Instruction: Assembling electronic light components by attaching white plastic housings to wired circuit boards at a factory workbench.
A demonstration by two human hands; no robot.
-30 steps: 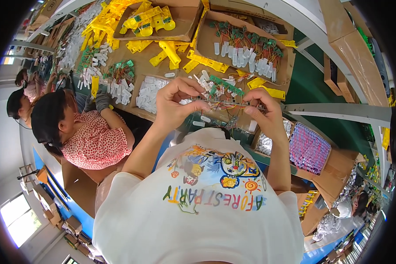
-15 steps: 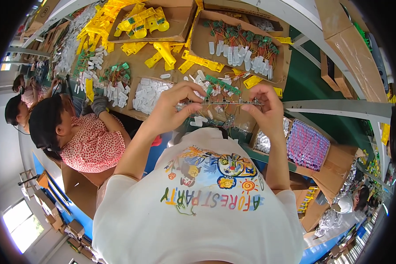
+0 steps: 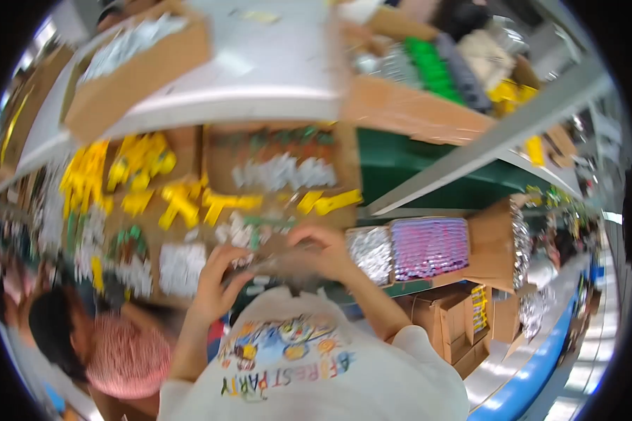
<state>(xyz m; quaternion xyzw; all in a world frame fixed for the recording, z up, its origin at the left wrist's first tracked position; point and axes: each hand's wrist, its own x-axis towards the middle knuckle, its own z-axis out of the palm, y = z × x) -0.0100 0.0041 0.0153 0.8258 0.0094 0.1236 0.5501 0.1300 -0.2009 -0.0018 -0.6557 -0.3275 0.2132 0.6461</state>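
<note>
Both my hands are raised close together in front of my chest. My left hand [image 3: 218, 284] pinches one end of a thin circuit board strip [image 3: 272, 264], which is blurred by motion. At its other end, the fingers of my right hand [image 3: 324, 252] curl over the strip; their tips are smeared. Just beyond the hands lie loose white plastic pieces [image 3: 237, 230] and green boards. Left of my left hand is a box of small white pieces [image 3: 182, 269]. Yellow plastic parts [image 3: 180, 203] lie farther back.
Behind stands a cardboard box [image 3: 347, 158] of wired green boards with white pieces. To the right are a box of silvery pieces [image 3: 370, 254] and a purple-pink tray of parts [image 3: 429, 247]. A slanted metal post [image 3: 463, 147] crosses there. A co-worker [image 3: 128, 356] sits at left.
The view has swung to the right and up, blurring it. My hands have come closer together, and the strip between them has turned from its edge-on position.
</note>
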